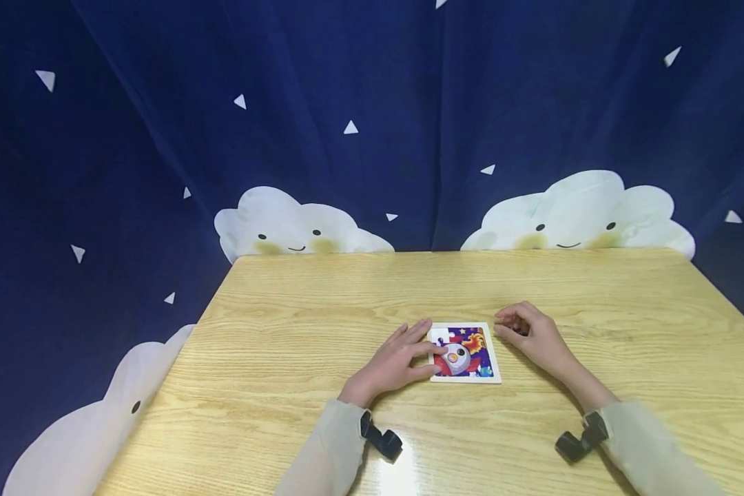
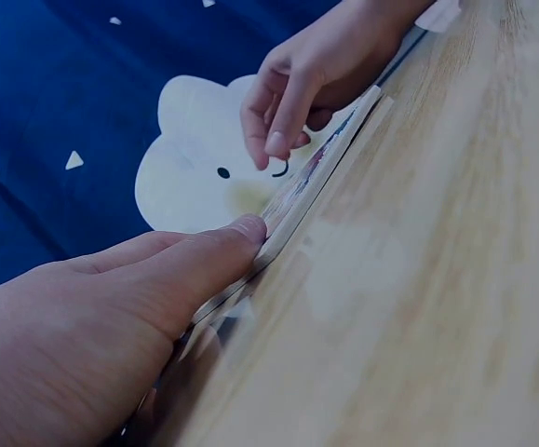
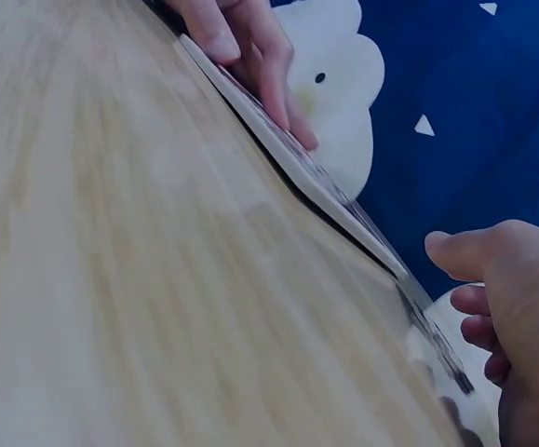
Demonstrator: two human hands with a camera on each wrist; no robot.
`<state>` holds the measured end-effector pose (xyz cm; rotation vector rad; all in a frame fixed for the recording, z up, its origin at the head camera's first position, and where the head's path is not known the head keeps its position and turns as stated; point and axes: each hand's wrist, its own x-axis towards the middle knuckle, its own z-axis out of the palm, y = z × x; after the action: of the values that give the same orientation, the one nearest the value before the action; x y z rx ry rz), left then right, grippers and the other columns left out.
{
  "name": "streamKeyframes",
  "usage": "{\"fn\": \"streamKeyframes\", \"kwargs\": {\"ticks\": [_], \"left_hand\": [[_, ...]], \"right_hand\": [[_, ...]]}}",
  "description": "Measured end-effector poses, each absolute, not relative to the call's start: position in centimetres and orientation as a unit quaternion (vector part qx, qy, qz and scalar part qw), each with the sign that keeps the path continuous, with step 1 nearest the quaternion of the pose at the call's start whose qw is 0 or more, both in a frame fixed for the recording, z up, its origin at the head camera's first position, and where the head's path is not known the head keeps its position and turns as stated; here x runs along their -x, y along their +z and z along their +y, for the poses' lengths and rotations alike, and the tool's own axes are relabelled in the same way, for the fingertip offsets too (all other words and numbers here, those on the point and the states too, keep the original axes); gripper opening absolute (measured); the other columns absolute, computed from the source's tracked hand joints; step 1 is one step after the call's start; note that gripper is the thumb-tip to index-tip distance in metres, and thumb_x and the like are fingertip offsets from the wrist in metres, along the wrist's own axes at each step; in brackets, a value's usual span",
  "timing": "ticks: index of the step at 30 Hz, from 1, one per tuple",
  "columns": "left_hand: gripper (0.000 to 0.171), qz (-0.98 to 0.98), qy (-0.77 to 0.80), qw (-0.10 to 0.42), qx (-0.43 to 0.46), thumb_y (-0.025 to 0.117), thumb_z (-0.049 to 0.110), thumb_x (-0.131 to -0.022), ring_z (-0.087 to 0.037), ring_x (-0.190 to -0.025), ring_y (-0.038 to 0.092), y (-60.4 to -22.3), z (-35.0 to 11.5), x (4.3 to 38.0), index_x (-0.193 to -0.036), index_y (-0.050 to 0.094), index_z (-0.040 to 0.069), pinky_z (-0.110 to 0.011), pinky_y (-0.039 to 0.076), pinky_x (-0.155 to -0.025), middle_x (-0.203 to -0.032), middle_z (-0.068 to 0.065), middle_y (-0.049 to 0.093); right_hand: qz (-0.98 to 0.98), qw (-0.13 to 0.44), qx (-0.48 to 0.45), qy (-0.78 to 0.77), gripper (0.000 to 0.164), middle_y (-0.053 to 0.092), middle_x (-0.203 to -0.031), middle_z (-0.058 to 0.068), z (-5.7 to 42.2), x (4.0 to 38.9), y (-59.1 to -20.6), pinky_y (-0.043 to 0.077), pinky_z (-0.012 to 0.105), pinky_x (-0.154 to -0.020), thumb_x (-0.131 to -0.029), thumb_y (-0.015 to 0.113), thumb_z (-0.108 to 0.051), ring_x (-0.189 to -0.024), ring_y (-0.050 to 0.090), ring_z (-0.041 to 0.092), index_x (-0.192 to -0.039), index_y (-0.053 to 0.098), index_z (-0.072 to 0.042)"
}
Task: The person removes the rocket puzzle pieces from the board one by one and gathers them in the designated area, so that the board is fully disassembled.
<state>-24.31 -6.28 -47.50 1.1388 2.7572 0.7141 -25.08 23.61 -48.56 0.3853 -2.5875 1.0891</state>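
A small picture puzzle [image 1: 481, 351] in a white frame lies flat on the table. It shows a rocket with orange flames on purple, and a white patch shows at its upper left corner. My left hand [image 1: 397, 359] rests at the puzzle's left side, fingers spread, with some fingertips on the picture. In the left wrist view the left thumb [image 2: 241, 233] lies along the frame's edge. My right hand [image 1: 536, 339] hovers just off the puzzle's right edge, fingers loosely bent and thumb apart. Nothing shows between them in the right wrist view, where the right thumb [image 3: 460, 253] stands out.
The light wooden table [image 1: 322, 296] spreads around the puzzle. A dark blue curtain [image 1: 397, 83] with white triangles and smiling clouds [image 1: 576, 213] hangs behind and to the left. A black camera mount [image 1: 381, 441] sits on each wrist.
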Motion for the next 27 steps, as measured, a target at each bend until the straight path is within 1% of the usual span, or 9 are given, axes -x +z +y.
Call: {"fn": "streamKeyframes", "kwargs": {"ticks": [4, 9, 12, 17, 22, 27], "left_hand": [[0.036, 0.899, 0.23, 0.037, -0.371, 0.059, 0.042, -0.096, -0.017, -0.153, 0.02, -47.5, -6.3, 24.3, -0.13, 0.063, 0.031, -0.042, 0.016, -0.128, -0.163, -0.006, 0.026], [0.036, 0.899, 0.228, 0.039, -0.371, 0.059, 0.042, -0.096, -0.016, -0.153, 0.02, -47.5, -6.3, 24.3, -0.13, 0.063, 0.03, -0.043, 0.016, -0.127, -0.163, -0.006, 0.026], [0.036, 0.899, 0.226, 0.038, -0.372, 0.059, 0.042, -0.097, -0.017, -0.153, 0.02, -47.5, -6.3, 24.4, -0.131, 0.063, 0.031, -0.043, 0.016, -0.127, -0.163, -0.006, 0.026], [0.037, 0.9, 0.224, 0.038, -0.372, 0.058, 0.043, -0.097, -0.017, -0.153, 0.02, -47.5, -6.3, 24.4, -0.131, 0.062, 0.031, -0.042, 0.016, -0.127, -0.163, -0.006, 0.026], [0.037, 0.899, 0.225, 0.037, -0.374, 0.057, 0.043, -0.097, -0.016, -0.153, 0.02, -47.6, -6.2, 24.5, -0.131, 0.062, 0.03, -0.043, 0.016, -0.127, -0.163, -0.007, 0.026], [0.038, 0.899, 0.224, 0.037, -0.375, 0.058, 0.041, -0.097, -0.016, -0.153, 0.02, -47.5, -6.3, 24.5, -0.132, 0.062, 0.028, -0.043, 0.016, -0.127, -0.163, -0.007, 0.025]], "right_hand": [[-0.898, 0.153, -0.16, 0.38, 0.021, 0.064, -0.092, 0.004, 22.4, 25.2, -48.5, 0.047, 0.016, -0.065, -0.083, 0.078, -0.013, -0.077, 0.053, 0.002, -0.102, 0.07, -0.007], [-0.897, 0.147, -0.191, 0.371, 0.024, 0.063, -0.088, 0.002, 20.9, 25.3, -48.2, 0.047, 0.018, -0.063, -0.081, 0.08, -0.015, -0.075, 0.052, 0.005, -0.102, 0.071, -0.007], [-0.901, 0.127, -0.199, 0.365, 0.025, 0.062, -0.087, 0.001, 20.2, 25.4, -48.1, 0.044, 0.018, -0.061, -0.081, 0.079, -0.016, -0.074, 0.049, 0.006, -0.103, 0.071, -0.008], [-0.907, 0.092, -0.204, 0.356, 0.026, 0.064, -0.09, 0.001, 19.3, 25.5, -47.7, 0.044, 0.018, -0.062, -0.083, 0.078, -0.019, -0.075, 0.05, 0.008, -0.105, 0.07, -0.008], [-0.913, 0.077, -0.214, 0.339, 0.024, 0.063, -0.091, 0.001, 18.8, 25.7, -47.5, 0.045, 0.019, -0.064, -0.084, 0.077, -0.019, -0.076, 0.051, 0.008, -0.104, 0.069, -0.007], [-0.917, 0.065, -0.217, 0.328, 0.023, 0.061, -0.089, 0.0, 18.6, 25.9, -47.4, 0.044, 0.019, -0.065, -0.084, 0.077, -0.018, -0.075, 0.049, 0.008, -0.104, 0.069, -0.008]]}}
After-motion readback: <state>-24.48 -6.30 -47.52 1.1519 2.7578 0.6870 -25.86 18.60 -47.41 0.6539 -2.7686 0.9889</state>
